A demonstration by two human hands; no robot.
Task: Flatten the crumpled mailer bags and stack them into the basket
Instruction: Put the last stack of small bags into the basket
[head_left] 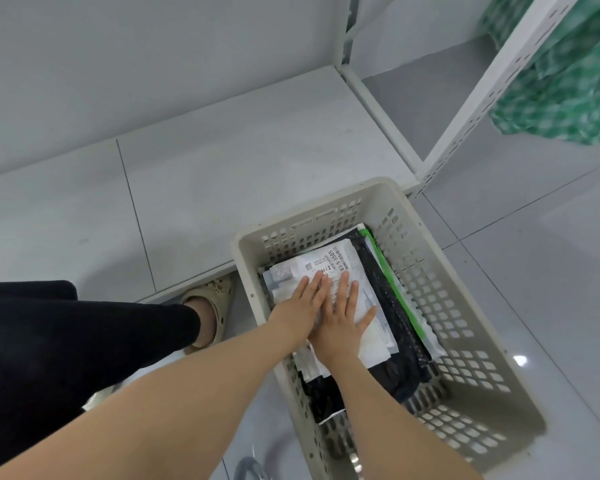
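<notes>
Basket [440,289] on floor, mailer stack [340,268] inside, your left hand [300,306] and right hand [340,323] flat on top, fingers spread open.

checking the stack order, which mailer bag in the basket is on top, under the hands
The white mailer bag with the printed shipping label is on top; both hands press flat on it. The black bag and the green-edged one lie beneath it, showing only along its right side.

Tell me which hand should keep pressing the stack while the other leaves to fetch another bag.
Probably the right hand: it lies flat nearer the middle of the top white mailer in the basket. The left hand sits at its edge.
</notes>
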